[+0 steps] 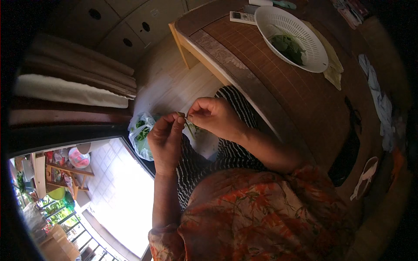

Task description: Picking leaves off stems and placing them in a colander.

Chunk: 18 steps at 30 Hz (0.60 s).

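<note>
My left hand (167, 137) pinches a thin green stem (188, 128) between thumb and forefinger, above my lap. Just to its right, my right hand (211, 115) is closed on the same stem, fingertips close to the left thumb. A clear plastic bag (143, 150) with leafy greens sits beside my left hand. Behind and below the stem, small green scraps lie low down between my legs, partly hidden by the hands. A white colander (313, 48) holding green leaves (287, 48) stands on the wooden-framed, mat-covered surface at my right.
That raised surface (261, 65) also carries a remote (241, 17), a yellow cloth (334, 76), a blue cloth (376, 95) and a black item (346, 161). Cabinets (117, 26) and folded curtain-like fabric (74, 89) are at upper left; an open doorway (122, 187) leads to a cluttered balcony.
</note>
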Available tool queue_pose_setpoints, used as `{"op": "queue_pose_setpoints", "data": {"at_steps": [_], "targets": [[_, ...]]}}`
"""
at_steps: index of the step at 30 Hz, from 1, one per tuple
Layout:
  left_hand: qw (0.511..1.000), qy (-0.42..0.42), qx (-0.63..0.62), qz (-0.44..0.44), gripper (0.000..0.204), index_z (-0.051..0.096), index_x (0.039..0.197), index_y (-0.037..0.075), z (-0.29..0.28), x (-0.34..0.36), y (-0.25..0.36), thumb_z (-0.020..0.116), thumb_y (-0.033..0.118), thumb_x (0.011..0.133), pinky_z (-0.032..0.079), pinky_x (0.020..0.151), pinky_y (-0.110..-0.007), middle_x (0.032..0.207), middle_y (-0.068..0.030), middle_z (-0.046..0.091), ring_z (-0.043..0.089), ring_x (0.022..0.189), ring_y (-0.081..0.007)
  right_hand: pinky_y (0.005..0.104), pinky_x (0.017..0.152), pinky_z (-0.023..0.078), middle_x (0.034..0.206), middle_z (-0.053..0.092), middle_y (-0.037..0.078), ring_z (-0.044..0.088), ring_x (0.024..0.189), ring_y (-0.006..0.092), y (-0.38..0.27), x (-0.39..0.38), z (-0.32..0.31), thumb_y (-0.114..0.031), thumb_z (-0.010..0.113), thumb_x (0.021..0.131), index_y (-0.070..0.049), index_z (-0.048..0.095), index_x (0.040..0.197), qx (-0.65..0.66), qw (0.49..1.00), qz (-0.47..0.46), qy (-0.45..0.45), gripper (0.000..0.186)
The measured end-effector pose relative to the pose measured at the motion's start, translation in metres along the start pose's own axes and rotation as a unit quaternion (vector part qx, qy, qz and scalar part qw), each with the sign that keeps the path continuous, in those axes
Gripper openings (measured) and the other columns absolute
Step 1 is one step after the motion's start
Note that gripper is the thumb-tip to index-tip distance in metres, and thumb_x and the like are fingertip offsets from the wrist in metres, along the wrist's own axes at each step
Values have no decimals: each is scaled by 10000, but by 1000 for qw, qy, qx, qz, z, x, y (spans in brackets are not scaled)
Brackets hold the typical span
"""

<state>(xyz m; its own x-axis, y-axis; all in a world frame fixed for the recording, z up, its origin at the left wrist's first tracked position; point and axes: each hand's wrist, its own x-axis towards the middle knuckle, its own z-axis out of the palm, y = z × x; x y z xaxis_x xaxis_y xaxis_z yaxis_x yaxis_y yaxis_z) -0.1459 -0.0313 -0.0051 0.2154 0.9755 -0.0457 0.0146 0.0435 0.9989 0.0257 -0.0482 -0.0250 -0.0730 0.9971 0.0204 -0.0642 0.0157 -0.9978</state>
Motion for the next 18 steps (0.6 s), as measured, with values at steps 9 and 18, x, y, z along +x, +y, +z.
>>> {"op": "queue_pose_setpoints", "data": {"at_steps": [9, 18], "targets": [[997, -2, -79, -1, 71, 649, 974, 12, -2, 3, -1, 646, 71, 935, 449, 763, -222, 919, -18, 653, 566, 822, -83, 187, 627, 468, 792, 629, -13, 565, 726, 19, 1, -2, 4, -56, 649, 903, 8, 643, 904, -6, 1000, 5, 7, 64], [992, 44, -117, 34, 76, 620, 996, 30, -9, 12, 2, 592, 96, 971, 448, 768, -229, 943, -21, 636, 564, 828, -86, 193, 612, 466, 796, 646, 2, 578, 715, 30, 10, -13, 4, -59, 653, 899, 15, 645, 910, -23, 999, 27, 11, 75]]}}
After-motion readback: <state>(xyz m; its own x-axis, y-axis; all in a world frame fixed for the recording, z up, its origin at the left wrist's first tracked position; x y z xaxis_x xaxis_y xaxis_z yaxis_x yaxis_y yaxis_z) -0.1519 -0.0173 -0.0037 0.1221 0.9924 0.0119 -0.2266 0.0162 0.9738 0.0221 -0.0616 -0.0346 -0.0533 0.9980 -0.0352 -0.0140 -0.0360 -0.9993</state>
